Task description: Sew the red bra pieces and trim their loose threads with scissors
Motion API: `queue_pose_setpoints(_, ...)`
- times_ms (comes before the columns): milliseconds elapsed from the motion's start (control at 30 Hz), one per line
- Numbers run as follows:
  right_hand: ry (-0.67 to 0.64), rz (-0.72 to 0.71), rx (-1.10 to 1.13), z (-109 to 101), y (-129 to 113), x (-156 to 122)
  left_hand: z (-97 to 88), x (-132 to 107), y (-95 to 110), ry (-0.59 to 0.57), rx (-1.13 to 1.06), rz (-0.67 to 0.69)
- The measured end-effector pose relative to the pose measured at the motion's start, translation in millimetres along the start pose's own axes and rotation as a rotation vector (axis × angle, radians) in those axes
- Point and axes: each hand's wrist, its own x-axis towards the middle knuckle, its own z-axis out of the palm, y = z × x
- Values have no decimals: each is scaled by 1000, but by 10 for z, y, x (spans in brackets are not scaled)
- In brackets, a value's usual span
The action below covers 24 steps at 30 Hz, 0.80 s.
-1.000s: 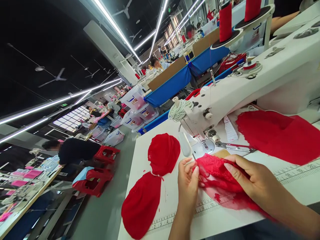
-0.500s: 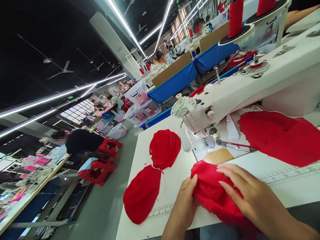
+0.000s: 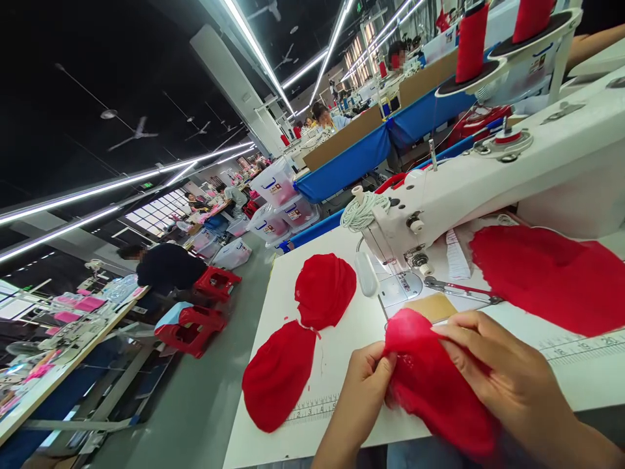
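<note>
My left hand (image 3: 367, 378) pinches the left edge of a red fabric piece (image 3: 430, 384) at the near edge of the white sewing table (image 3: 293, 286). My right hand (image 3: 493, 371) lies over the top of the same piece, fingers curled onto it. The piece sits just in front of the white sewing machine (image 3: 488, 176) and its needle plate (image 3: 400, 286). Two joined red cup-shaped pieces, one farther away (image 3: 326, 288) and one nearer (image 3: 278, 374), rest to the left of my hands.
A pile of red fabric (image 3: 551, 277) lies at the right under the machine arm. Red thread cones (image 3: 471, 32) stand on the rack behind. Scissors (image 3: 459, 290) rest by the needle plate. A person in black (image 3: 163, 267) sits at the left beside red stools (image 3: 190, 326); clear bins (image 3: 278, 195) line the aisle.
The lacy red piece, held spread out a second ago, is now bunched with its plain side up. Both hands drew slightly toward me with it.
</note>
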Motion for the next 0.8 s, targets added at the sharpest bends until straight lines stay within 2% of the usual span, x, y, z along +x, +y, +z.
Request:
queue_pose_setpoints(100, 45, -164, -39, 0, -44, -169, 25, 25, -52, -11, -214, -91)
queue_pose_setpoints(233, -101, -305, -14, 45, -180, -303, 70, 28, -93, -22, -633, -156)
queue_pose_setpoints(300, -184, -328, -73, 82, -231, -324, 99, 12, -90, -61, -757, -172)
queue_pose_setpoints(400, -195, -428, -128, 128, -238, -340, 165, -10, -76, -85, -716, -108)
queue_pose_setpoints(500, -161, -509, -162, 143, -196, -371, 238, -1, -77, -29, -584, -35)
queue_pose_setpoints(633, -208, -457, -100, 127, -146, -403, 275, 46, -101, 57, -612, -70)
queue_pose_setpoints(800, -300, -227, 53, 114, -118, -403, 261, 90, -112, 211, -808, -135)
